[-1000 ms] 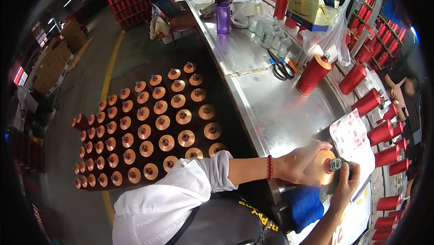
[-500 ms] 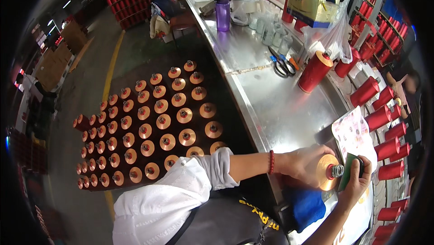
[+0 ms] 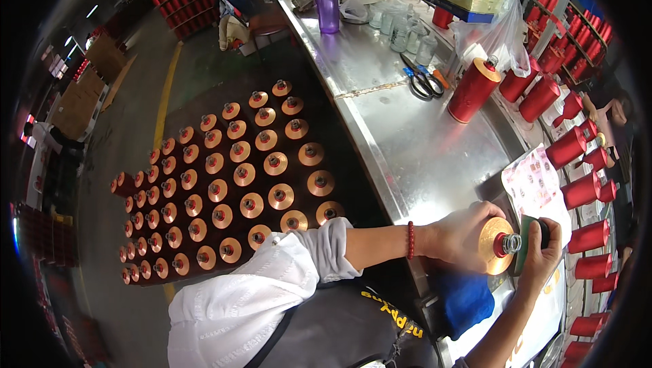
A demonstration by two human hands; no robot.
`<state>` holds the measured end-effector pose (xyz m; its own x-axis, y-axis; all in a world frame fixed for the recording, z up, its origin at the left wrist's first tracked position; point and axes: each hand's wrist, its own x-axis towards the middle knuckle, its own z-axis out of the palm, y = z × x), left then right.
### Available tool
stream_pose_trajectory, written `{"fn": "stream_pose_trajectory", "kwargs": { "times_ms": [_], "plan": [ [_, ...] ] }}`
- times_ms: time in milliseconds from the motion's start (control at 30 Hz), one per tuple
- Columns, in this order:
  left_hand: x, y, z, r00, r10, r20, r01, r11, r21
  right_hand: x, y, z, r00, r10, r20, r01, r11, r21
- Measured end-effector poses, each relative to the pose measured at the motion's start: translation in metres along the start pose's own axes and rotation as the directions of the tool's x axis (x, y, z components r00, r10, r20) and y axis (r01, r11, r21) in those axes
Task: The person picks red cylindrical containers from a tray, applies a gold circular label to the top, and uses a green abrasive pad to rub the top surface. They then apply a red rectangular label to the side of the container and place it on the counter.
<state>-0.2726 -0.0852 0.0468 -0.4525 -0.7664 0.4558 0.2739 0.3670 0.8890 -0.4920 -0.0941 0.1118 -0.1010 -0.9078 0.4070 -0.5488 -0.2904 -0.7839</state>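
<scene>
My left hand [image 3: 454, 237], with a red bead bracelet on its wrist, is closed around a red bottle with a gold shoulder [image 3: 490, 246]. The bottle lies tilted, its clear threaded glass neck pointing right toward my other hand. My right hand [image 3: 546, 254] grips a flat green pad with a dark backing [image 3: 527, 237], fingers bent over its outer side. The pad is close beside the bottle's neck; whether they touch I cannot tell. Under the bottle, a blue cloth [image 3: 468, 303] hangs at the bench edge.
Several upright gold-shouldered red bottles [image 3: 217, 190] stand in rows left of the metal bench [image 3: 421, 157]. On the bench are another red bottle [image 3: 473, 91], black scissors [image 3: 422, 84], a purple drinking bottle [image 3: 328, 4] and small glass jars [image 3: 411, 35]. Red bottles [image 3: 583, 190] line a conveyor at right.
The bottle's neck has turned to face further right. My right hand and the pad have shifted slightly up and right. The whole view has tilted a little.
</scene>
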Motion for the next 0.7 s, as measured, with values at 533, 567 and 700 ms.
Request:
{"fn": "stream_pose_trajectory", "kwargs": {
  "times_ms": [533, 567, 700],
  "plan": [
    [-0.005, -0.003, 0.008, 0.99, 0.098, -0.1, -0.075, 0.975, 0.209, -0.004, -0.004, 0.003, 0.991, 0.037, 0.131, -0.056, 0.988, 0.144],
    [-0.005, -0.005, 0.009, 0.992, 0.067, -0.108, -0.046, 0.981, 0.188, 0.001, 0.001, -0.001, 0.996, -0.005, 0.087, 0.002, 0.999, 0.035],
    [0.001, -0.006, 0.003, 0.999, 0.012, -0.038, -0.009, 0.997, 0.077, 0.001, -0.011, 0.005, 0.99, 0.058, 0.131, -0.082, 0.979, 0.184]
  ]
}}
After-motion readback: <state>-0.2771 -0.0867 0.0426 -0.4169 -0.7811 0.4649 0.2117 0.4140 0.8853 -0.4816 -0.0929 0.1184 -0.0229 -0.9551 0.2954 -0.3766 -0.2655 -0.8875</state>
